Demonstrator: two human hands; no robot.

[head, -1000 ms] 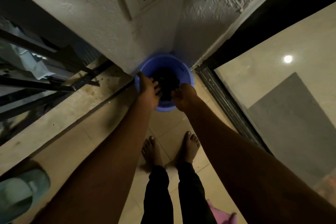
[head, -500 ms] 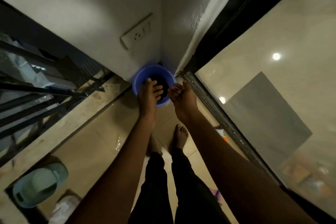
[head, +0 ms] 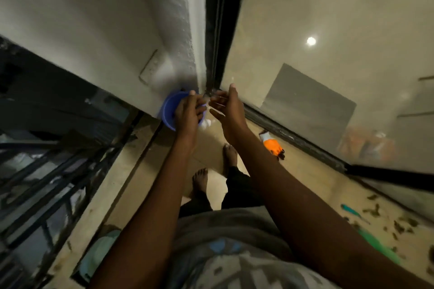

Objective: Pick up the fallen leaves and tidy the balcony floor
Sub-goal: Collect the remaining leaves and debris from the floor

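Now hovering with left hand [head: 187,114] loosely curled, empty, over the blue bucket [head: 168,110] at the far corner of the balcony floor [head: 305,171]; right hand [head: 227,110] slack beside it. Spotting leaves [head: 399,226] strewn along the right edge, pointing every way.

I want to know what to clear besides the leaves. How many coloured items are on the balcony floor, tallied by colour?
Blue: 1, the tub
Orange: 1, the orange-and-white item
Pale green: 1, the container
Teal: 1, the thin tool
Bright green: 1, the partly hidden item
Total: 5
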